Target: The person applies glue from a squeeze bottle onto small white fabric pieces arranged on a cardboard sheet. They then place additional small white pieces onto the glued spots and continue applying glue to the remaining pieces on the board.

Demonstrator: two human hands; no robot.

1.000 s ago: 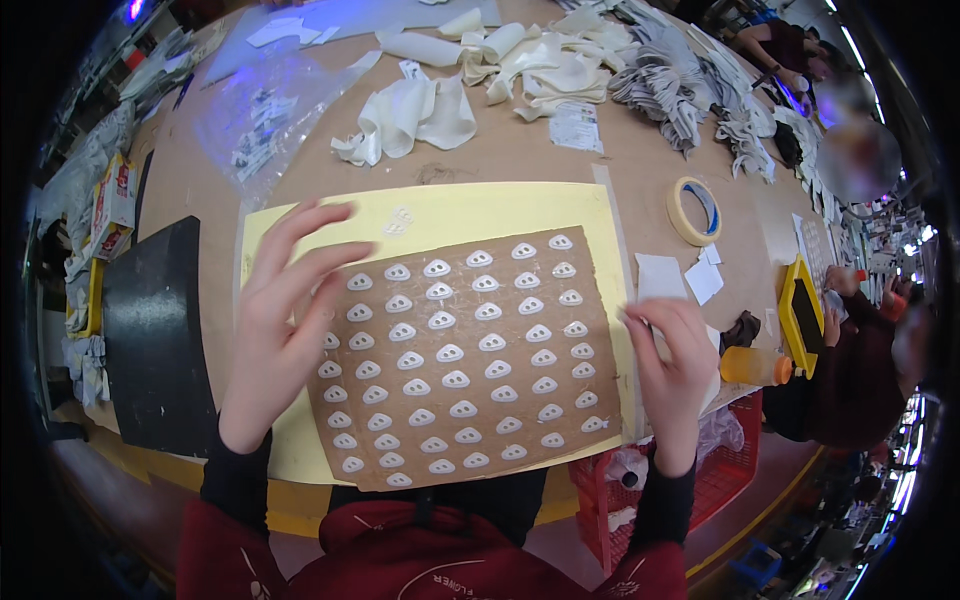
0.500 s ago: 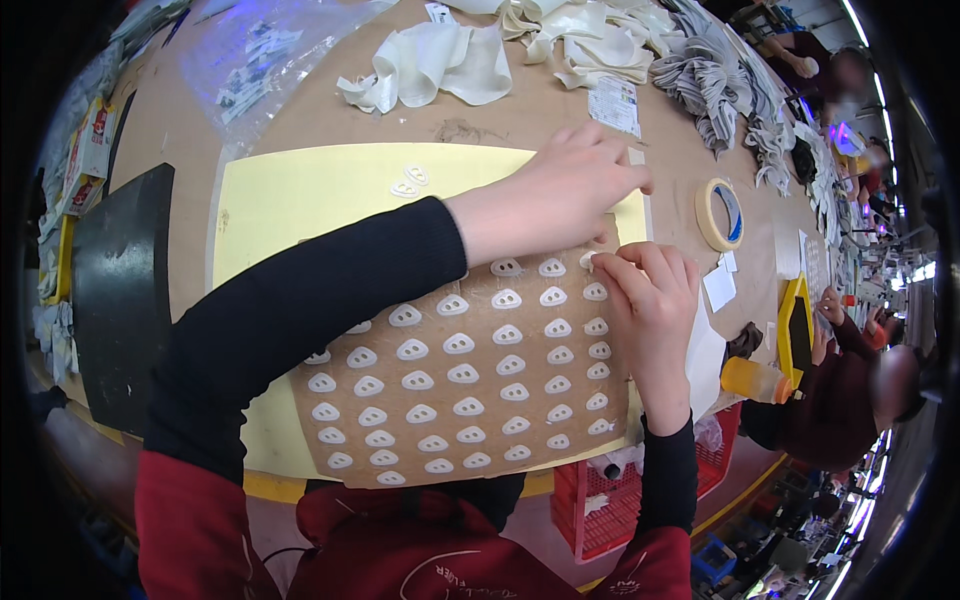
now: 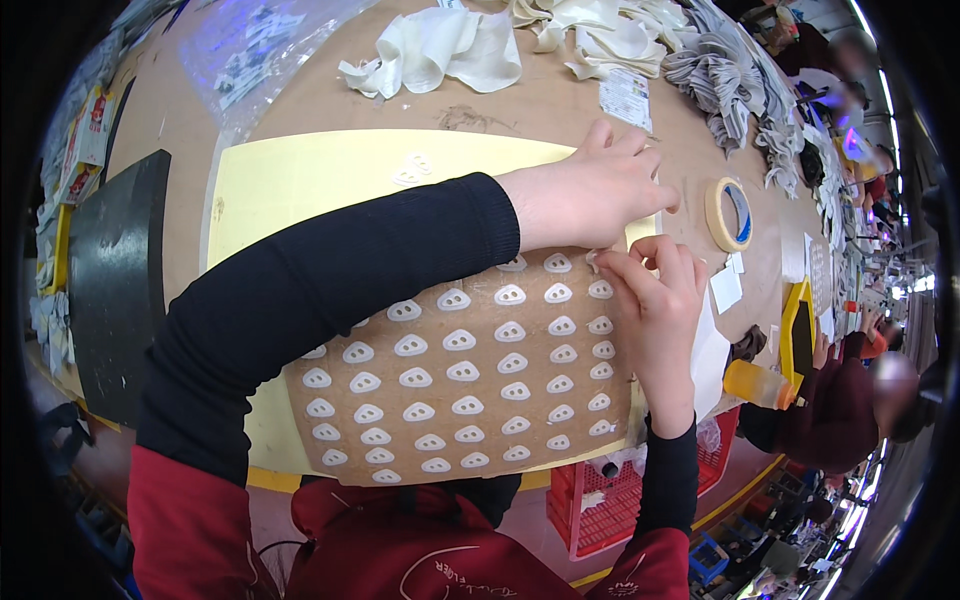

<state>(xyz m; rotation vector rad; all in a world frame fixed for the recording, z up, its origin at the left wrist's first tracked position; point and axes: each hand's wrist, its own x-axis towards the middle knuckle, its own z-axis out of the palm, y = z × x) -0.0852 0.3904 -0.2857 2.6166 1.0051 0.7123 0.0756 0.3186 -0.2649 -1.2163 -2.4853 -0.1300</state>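
A brown sheet carries rows of small white rounded-triangular patches, each with two holes, like pig snouts. It lies on a larger pale yellow board. At the sheet's far right corner, my right hand pinches one white snout-shaped patch between thumb and index finger; the fingers partly cover it. My left arm reaches across the sheet, and my left hand rests over that same corner, fingers apart; its thumb side is hidden. Two loose patches lie on the yellow board beyond my left forearm.
A masking tape roll and a bottle of amber liquid are to the right. White fabric pieces and a grey cloth pile lie at the back. A black board is left; a red basket sits below right.
My left hand has shifted slightly right, and its forearm covers more of the upper row. My right hand has stayed near the corner, still pinching the patch. The view has tilted slightly.
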